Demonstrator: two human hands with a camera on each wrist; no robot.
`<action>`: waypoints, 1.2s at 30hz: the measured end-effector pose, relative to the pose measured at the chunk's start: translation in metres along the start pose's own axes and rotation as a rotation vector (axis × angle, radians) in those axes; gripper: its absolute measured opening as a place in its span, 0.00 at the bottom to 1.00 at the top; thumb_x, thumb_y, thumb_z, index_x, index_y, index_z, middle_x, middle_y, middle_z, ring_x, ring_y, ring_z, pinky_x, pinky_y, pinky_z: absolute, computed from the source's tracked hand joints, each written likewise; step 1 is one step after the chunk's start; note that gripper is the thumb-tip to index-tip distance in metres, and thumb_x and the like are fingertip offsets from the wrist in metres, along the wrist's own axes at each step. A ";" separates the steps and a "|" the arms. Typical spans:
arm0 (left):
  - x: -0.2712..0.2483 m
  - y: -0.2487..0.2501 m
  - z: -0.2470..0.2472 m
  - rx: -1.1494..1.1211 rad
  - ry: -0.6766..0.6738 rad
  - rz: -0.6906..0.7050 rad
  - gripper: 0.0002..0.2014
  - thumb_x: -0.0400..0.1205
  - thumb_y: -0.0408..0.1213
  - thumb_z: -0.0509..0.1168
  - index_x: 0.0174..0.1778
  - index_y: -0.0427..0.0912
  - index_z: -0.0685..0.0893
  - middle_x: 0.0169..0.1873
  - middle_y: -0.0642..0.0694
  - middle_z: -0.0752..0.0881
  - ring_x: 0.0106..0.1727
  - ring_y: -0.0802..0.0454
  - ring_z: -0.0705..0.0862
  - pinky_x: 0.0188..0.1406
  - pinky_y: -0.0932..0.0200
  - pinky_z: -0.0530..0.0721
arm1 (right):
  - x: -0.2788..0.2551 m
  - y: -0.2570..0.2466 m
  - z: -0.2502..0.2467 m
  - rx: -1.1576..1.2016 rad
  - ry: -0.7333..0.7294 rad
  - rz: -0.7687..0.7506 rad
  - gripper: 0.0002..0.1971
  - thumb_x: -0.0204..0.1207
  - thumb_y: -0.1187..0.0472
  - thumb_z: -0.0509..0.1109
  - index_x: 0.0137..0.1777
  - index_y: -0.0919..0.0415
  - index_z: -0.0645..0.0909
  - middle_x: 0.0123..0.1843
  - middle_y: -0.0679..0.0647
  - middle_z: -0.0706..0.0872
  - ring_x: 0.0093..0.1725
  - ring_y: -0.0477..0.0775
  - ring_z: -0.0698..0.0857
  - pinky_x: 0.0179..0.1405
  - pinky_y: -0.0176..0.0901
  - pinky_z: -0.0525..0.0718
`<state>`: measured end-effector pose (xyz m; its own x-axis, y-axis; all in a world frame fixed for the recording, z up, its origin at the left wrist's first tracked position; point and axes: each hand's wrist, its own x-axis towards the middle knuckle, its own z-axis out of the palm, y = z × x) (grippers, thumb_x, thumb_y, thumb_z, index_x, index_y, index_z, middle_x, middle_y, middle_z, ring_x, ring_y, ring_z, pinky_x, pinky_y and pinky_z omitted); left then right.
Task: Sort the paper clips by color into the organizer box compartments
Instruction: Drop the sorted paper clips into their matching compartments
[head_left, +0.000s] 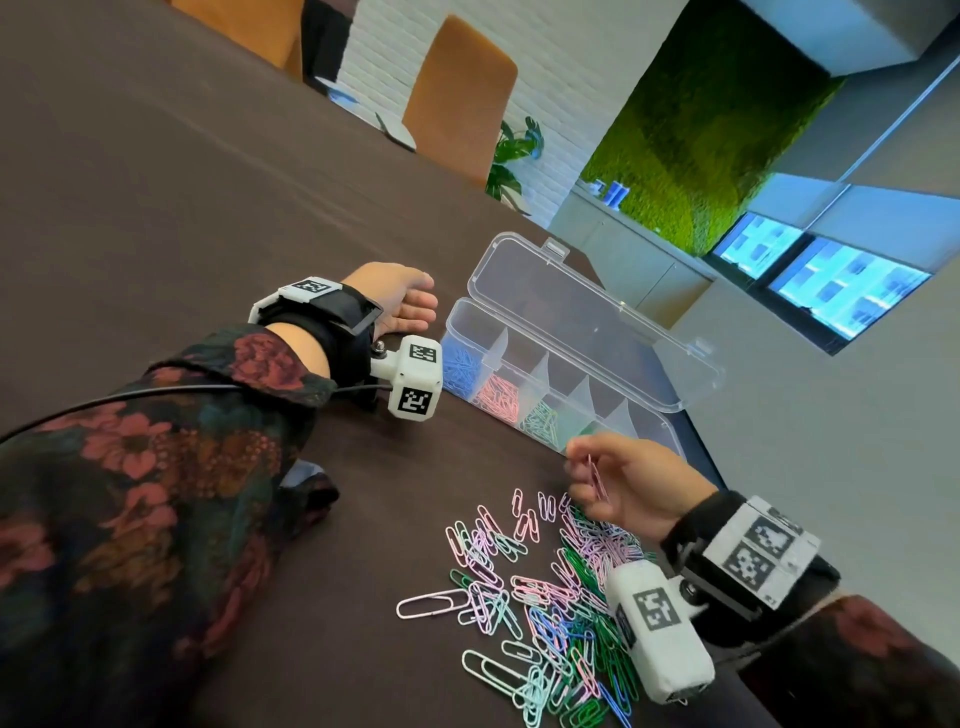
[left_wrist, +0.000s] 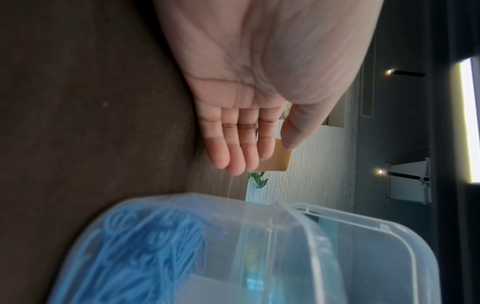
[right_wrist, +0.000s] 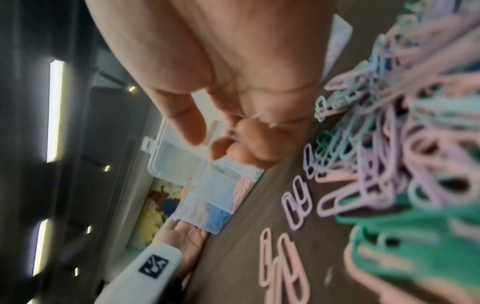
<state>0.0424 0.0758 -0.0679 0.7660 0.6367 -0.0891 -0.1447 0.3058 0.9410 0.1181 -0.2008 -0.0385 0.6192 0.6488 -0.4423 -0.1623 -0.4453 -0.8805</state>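
A dark brown table (head_left: 156, 208) is filling my view, with orange chairs (head_left: 457, 98) and a green moss wall (head_left: 701, 130) standing behind it. My right hand (head_left: 628, 488) is hovering just over the far edge of the loose pile (head_left: 545, 587), and its curled fingers are pinching a thin pink clip (head_left: 597, 478), which is hanging nearly upright. Below and behind that grip the pile is spreading over the table: pink, lilac, mint, dark green and blue wire clips, tangled together, with a few larger ones lying at its near-left edge. Just beyond the grip the clear plastic box (head_left: 670, 332) is sitting with its lid lying open and flat on the far side. Thin dividers are splitting its tray into compartments. Counting away from my grip toward the left hand, I am seeing green clips (head_left: 540, 423), then pink ones (head_left: 500, 397), then blue ones (head_left: 460, 364) in the end compartment. My left hand (head_left: 400, 301) is resting relaxed on the table with straight fingers, holding nothing, just beside the blue end of the box; I cannot tell whether it is touching the plastic.
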 end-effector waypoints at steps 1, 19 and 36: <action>0.000 0.000 0.000 0.003 -0.002 0.000 0.09 0.85 0.35 0.59 0.58 0.35 0.76 0.40 0.42 0.81 0.38 0.50 0.82 0.38 0.61 0.83 | -0.002 -0.002 0.001 -0.250 0.065 0.021 0.07 0.72 0.60 0.71 0.40 0.60 0.75 0.27 0.50 0.72 0.21 0.45 0.68 0.16 0.32 0.63; 0.002 0.000 -0.001 0.015 -0.011 -0.004 0.05 0.84 0.36 0.60 0.44 0.40 0.78 0.39 0.42 0.81 0.37 0.50 0.82 0.30 0.65 0.85 | -0.006 -0.007 0.036 -1.329 0.107 0.049 0.13 0.79 0.51 0.67 0.40 0.60 0.73 0.40 0.56 0.75 0.39 0.52 0.73 0.35 0.41 0.70; -0.004 0.002 0.000 0.004 -0.004 -0.008 0.09 0.85 0.36 0.60 0.57 0.35 0.77 0.40 0.42 0.82 0.38 0.50 0.82 0.40 0.60 0.83 | -0.002 -0.003 0.034 -1.381 0.122 -0.002 0.19 0.79 0.59 0.65 0.28 0.59 0.66 0.30 0.55 0.70 0.29 0.52 0.68 0.31 0.41 0.69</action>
<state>0.0392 0.0738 -0.0659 0.7697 0.6312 -0.0952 -0.1361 0.3079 0.9416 0.0912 -0.1799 -0.0402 0.6931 0.6243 -0.3605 0.6779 -0.7344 0.0316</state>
